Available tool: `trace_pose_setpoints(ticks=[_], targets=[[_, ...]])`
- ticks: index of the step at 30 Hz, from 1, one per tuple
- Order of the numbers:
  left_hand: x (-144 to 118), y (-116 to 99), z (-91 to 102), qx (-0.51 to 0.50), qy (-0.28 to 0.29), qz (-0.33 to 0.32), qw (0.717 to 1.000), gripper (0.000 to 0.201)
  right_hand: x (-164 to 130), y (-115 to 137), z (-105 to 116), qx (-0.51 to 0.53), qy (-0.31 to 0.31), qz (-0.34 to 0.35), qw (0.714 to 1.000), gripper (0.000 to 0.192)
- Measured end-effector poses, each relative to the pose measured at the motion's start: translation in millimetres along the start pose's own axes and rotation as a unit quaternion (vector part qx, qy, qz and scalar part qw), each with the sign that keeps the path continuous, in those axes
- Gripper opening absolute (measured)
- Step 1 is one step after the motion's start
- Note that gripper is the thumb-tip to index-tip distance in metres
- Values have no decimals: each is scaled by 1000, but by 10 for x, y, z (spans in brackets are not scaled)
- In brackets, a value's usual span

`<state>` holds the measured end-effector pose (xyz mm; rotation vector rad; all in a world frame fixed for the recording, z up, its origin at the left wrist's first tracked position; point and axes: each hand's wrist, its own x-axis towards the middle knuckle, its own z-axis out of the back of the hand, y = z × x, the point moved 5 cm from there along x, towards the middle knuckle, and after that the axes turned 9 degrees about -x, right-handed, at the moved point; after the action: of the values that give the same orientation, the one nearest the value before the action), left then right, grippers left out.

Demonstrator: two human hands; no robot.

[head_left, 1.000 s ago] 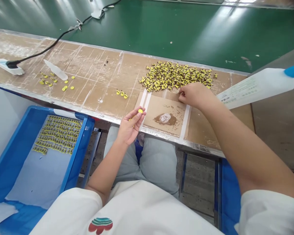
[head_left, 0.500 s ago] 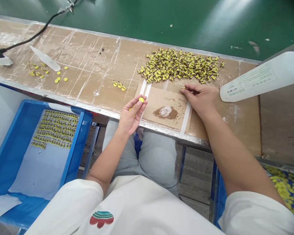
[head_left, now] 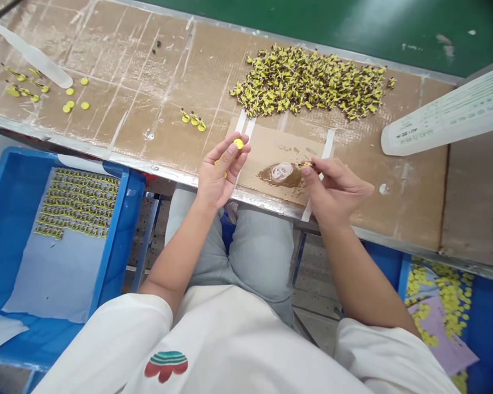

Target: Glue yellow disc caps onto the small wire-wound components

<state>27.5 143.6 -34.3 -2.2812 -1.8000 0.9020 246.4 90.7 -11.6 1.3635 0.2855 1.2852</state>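
1. At centre right of the frame we see a small yellow-and-dark piece (head_left: 305,164), pinched between thumb and fingers of the right hand (head_left: 337,189);
2. left of centre, we find a flat round yellow disc (head_left: 238,144) gripped by the left hand's (head_left: 218,178) thumb and fingertips; more yellow shows between its fingers;
3. between both hands, a clear round cap-like object (head_left: 282,172) sits in a wet patch (head_left: 266,176) on brown cardboard (head_left: 267,146);
4. above, we see a heap of yellow-and-dark pieces (head_left: 308,82); at lower left, a blue plastic tray (head_left: 121,235).
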Motion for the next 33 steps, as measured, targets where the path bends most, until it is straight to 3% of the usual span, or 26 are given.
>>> trace_pose_setpoints(ticks=[11,16,20,29,33], targets=[[-40,7,-45,-30,-18,2,999,36,-29,-11,-38,-31,8,47,998,18],[-35,-3,-64,-14,23,-7,1000,25,-32,-4,-32,-46,7,81,996,17],[-53,8,-65,-38,-16,7,999,35,-34,6,-37,-70,13,103,992,16],[-92,7,-101,-50,-42,12,998,41,-34,22,-46,-74,11,118,990,16],[-74,11,-83,-29,-31,12,999,38,-21,16,4,-72,-21,90,993,18]])
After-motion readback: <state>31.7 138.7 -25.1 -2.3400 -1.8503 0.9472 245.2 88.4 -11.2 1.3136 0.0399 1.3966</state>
